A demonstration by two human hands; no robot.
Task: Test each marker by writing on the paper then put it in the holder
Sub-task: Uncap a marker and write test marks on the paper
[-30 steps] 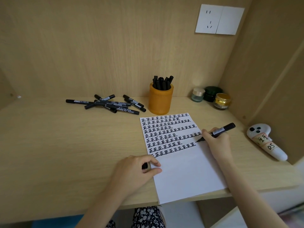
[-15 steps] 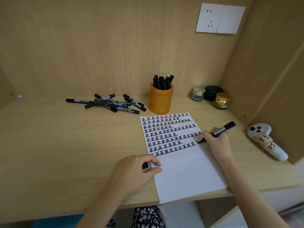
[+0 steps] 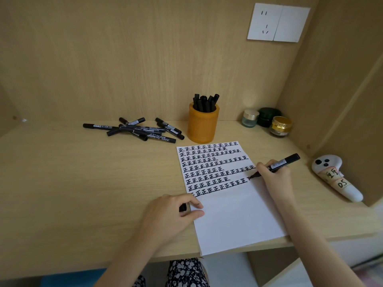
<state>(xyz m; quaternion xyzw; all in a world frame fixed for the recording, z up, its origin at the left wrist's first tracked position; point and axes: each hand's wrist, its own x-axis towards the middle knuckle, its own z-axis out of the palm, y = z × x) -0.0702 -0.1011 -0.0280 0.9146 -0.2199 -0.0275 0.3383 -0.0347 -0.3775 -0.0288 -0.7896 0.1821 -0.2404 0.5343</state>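
A white paper (image 3: 236, 216) lies at the desk's front edge, its upper half filled with rows of black characters. My right hand (image 3: 273, 177) grips a black marker (image 3: 284, 161), its tip touching the paper at the right end of a row. My left hand (image 3: 170, 214) rests on the paper's left edge and holds a small black marker cap (image 3: 182, 207) between its fingers. An orange holder (image 3: 203, 125) with several black markers stands behind the paper. A pile of loose black markers (image 3: 143, 130) lies to the holder's left.
Three small jars (image 3: 267, 121) stand in the back right corner. A white controller with a label (image 3: 335, 177) lies against the right wall. A white wall socket (image 3: 277, 22) is on the back wall. The desk's front edge runs under the paper's lower end.
My right hand has shifted slightly down and left along the paper's right edge, and a new stroke appears at the row's end. My left hand has stayed in place.
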